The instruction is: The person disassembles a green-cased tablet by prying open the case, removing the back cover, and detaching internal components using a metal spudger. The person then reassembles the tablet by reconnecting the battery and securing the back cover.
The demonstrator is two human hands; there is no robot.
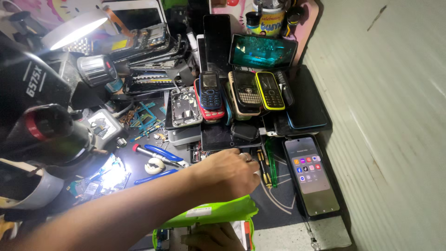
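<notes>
Left hand (230,174) reaches over green bag (213,214), contents hidden, toward screwdrivers (265,167); its grip unclear. Right hand (209,238) below bag, grip hidden.

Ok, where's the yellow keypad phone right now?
In the head view, the yellow keypad phone lies upper centre-right in the phone pile, between a beige keypad phone and a black slab phone.

The hand (227,174) rests at the mat's centre. The lit smartphone (311,175) lies at 3 o'clock from it, the keypad phones (241,93) at 12 o'clock, the pliers (160,153) at 9 o'clock, and the pouch (213,213) at 6 o'clock.
</notes>
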